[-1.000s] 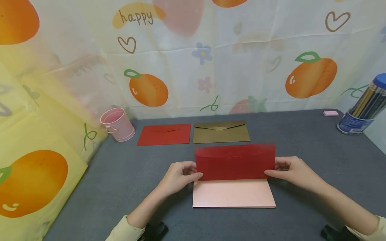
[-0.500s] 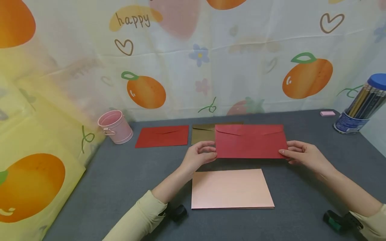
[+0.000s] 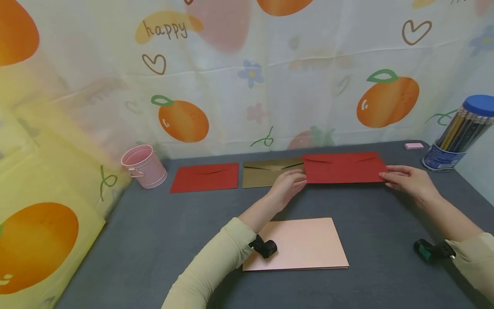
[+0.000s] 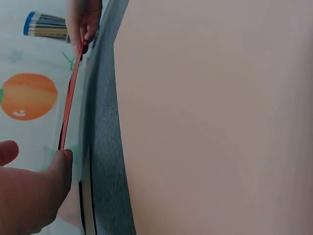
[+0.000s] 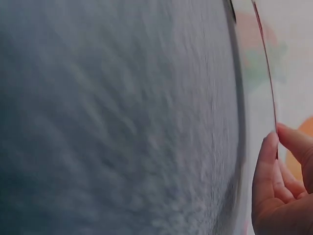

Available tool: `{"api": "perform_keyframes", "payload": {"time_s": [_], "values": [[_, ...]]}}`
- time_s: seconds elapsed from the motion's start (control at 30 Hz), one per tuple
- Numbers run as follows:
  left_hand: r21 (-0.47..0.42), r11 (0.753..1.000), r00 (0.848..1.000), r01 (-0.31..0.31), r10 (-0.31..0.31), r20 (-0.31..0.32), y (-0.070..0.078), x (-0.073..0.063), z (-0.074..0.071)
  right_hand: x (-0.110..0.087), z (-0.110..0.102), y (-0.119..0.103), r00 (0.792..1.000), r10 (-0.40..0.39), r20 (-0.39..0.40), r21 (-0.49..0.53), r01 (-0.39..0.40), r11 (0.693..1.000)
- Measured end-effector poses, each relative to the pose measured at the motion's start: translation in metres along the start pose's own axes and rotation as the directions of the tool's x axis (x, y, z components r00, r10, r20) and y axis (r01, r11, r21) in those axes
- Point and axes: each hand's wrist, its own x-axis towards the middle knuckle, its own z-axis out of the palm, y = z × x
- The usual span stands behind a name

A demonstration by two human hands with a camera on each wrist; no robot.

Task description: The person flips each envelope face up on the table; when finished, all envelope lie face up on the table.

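A red envelope (image 3: pixel 343 167) hangs just above the far side of the table, flap side facing me. My left hand (image 3: pixel 285 189) holds its left end; in the left wrist view the envelope (image 4: pixel 71 100) appears as a thin edge-on strip meeting the fingertips. At the right end, my right hand (image 3: pixel 411 182) pinches the edge between thumb and fingers, plain in the right wrist view too. Behind the left hand lies a gold envelope (image 3: pixel 256 176), its right part partly covered. A pale pink stack of paper or envelopes (image 3: pixel 308 244) lies under my left forearm.
Another red envelope (image 3: pixel 206 177) lies left of the gold one. A pink bucket (image 3: pixel 144 167) stands at the back left. Toward the back right are a pink eraser (image 3: pixel 414 146) and a blue-lidded tub of pencils (image 3: pixel 455 135). A printed cloth (image 3: pixel 224 86) hangs behind the table.
Both hands have carried the red envelope from over the pale pink stack away from me and to the right, beside the gold envelope. It has tilted flatter and come lower toward the table.
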Motion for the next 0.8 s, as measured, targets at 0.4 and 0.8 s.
{"api": "perform_keyframes", "payload": {"time_s": [0.4, 0.8], "values": [[-0.214, 0.976, 0.999, 0.037, -0.028, 0.041, -0.013, 0.023, 0.023, 0.015, -0.012, 0.003, 0.991, 0.032, -0.133, -0.322, -0.074, 0.944], [-0.241, 0.969, 0.994, 0.055, -0.03, 0.105, -0.017, 0.025, 0.028, 0.017, -0.018, 0.004, 0.988, 0.025, -0.152, -0.4, -0.084, 0.913]]}}
